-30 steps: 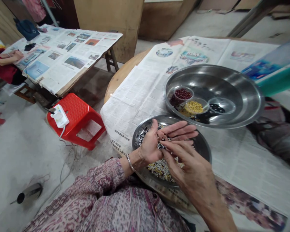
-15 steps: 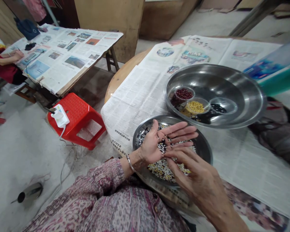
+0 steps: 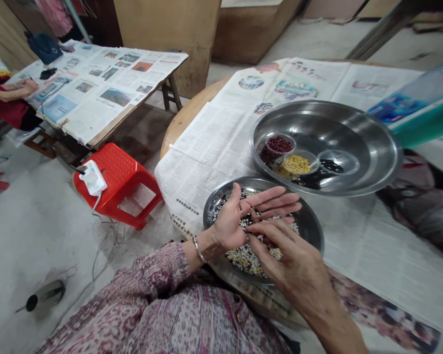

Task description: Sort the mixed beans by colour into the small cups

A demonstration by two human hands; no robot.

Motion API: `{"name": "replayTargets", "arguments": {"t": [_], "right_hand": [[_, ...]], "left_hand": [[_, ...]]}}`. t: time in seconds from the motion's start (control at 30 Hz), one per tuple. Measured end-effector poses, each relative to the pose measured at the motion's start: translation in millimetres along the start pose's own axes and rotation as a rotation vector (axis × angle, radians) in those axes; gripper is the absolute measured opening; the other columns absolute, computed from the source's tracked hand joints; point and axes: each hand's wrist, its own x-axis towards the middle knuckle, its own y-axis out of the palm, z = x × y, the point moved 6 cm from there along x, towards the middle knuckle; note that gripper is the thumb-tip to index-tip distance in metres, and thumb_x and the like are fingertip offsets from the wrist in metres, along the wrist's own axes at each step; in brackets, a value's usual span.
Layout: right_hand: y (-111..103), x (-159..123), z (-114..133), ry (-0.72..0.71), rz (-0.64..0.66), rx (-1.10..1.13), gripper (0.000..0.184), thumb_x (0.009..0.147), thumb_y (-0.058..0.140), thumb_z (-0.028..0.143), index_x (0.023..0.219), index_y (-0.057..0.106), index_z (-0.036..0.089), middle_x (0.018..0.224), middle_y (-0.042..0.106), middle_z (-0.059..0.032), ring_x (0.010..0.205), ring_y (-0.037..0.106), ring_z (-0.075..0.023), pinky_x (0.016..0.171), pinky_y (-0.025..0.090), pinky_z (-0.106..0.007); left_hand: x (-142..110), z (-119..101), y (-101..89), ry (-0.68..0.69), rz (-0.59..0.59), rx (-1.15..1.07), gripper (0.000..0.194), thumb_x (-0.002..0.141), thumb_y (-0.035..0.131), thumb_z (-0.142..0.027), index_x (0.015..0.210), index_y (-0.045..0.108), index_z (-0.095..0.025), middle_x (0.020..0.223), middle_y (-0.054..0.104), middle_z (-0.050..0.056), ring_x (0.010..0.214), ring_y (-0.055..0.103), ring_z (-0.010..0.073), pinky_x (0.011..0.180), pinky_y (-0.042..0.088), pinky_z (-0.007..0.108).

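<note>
My left hand (image 3: 243, 216) lies palm up over a steel plate (image 3: 310, 221) of mixed black, white and yellow beans (image 3: 243, 258). Several beans rest in its open palm. My right hand (image 3: 291, 255) reaches across from the right, its fingertips touching the beans in the left palm. Behind, a large steel basin (image 3: 354, 123) holds three small clear cups: one with red beans (image 3: 279, 144), one with yellow beans (image 3: 297, 163) and one with black beans (image 3: 332, 164).
Newspaper (image 3: 206, 147) covers the round wooden table. A teal and blue box (image 3: 424, 110) juts in at the right. On the floor stands a red stool (image 3: 120, 182) with a white power strip (image 3: 92, 178). Another person's arm (image 3: 11, 93) rests on a far table.
My right hand drew back a little and then returned, its fingertips now on the beans in the left palm. The left hand stayed still.
</note>
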Motion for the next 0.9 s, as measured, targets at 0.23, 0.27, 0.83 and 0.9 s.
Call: {"name": "replayTargets", "arguments": {"t": [0.23,0.27,0.83,0.9], "right_hand": [[-6.3,-0.9,3.1,-0.002,-0.014,0.015,0.008,0.088,0.056,0.018,0.088,0.063,0.023,0.086,0.069,-0.0012,0.076,0.066,-0.0134,0.070,0.054,-0.026],[-7.2,-0.2,3.9,-0.001,-0.020,0.014,0.008,0.088,0.057,0.018,0.090,0.063,0.023,0.087,0.069,-0.0014,0.076,0.066,-0.0136,0.070,0.054,-0.026],[1.0,-4.5,0.3,-0.027,0.050,0.025,0.010,0.090,0.056,0.020,0.091,0.066,0.023,0.089,0.069,-0.0025,0.078,0.068,-0.0135,0.069,0.054,-0.025],[-0.6,-4.4,-0.3,-0.024,0.055,0.021,0.009,0.090,0.057,0.020,0.090,0.065,0.023,0.089,0.068,-0.0025,0.076,0.067,-0.0130,0.067,0.053,-0.024]], "left_hand": [[2.0,2.3,-2.5,-0.023,-0.035,0.005,0.084,0.099,0.009,-0.064,0.142,0.052,-0.006,0.141,0.056,0.020,0.135,0.051,0.0303,0.119,0.031,0.047],[2.0,2.7,-2.0,-0.028,-0.036,0.004,0.084,0.099,0.010,-0.064,0.142,0.052,-0.007,0.141,0.056,0.020,0.135,0.051,0.0301,0.118,0.031,0.047],[1.5,-2.6,-11.6,-0.035,-0.074,-0.023,0.081,0.099,0.011,-0.063,0.146,0.046,-0.007,0.139,0.058,0.021,0.126,0.059,0.0281,0.112,0.038,0.045],[1.4,-5.6,-9.8,-0.021,-0.066,-0.019,0.082,0.099,0.009,-0.063,0.146,0.045,-0.006,0.140,0.056,0.022,0.127,0.058,0.0281,0.113,0.037,0.045]]}}
